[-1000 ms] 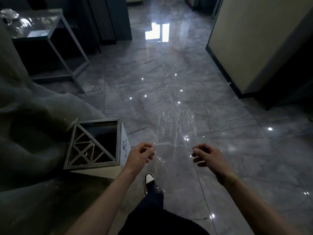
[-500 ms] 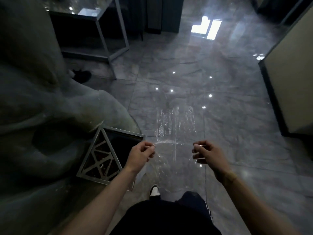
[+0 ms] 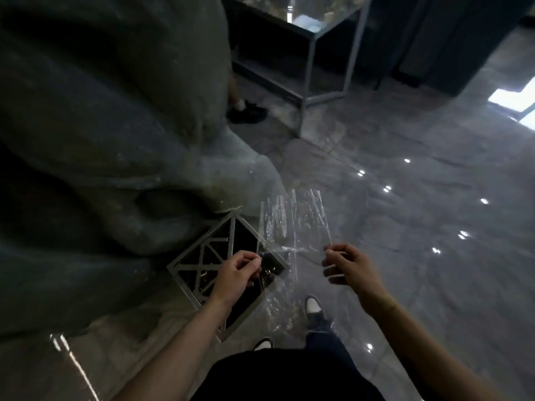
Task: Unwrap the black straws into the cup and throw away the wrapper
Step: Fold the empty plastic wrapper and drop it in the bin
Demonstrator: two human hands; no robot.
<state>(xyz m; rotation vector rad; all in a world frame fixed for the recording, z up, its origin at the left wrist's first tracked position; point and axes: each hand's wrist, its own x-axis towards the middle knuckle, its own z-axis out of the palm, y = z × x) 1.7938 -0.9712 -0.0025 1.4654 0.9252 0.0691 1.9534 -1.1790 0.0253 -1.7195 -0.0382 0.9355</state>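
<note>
You are holding the clear, crinkled plastic wrapper (image 3: 292,227) stretched between your two hands, out in front of you. Your left hand (image 3: 236,274) pinches one edge of it between thumb and fingertips, the other fingers curled in; your right hand (image 3: 348,267) pinches the opposite edge the same way. The sheet rises above your hands and also hangs below them. Your left hand and that side of the wrapper sit over the square metal-rimmed bin with a lattice-patterned lid (image 3: 202,261), which stands on the glossy grey tiled floor (image 3: 419,256) against a large grey rock-like form (image 3: 101,125). Your right hand is over bare floor, beside the bin. Beyond stands a metal-framed glass-topped stand (image 3: 312,33).
</note>
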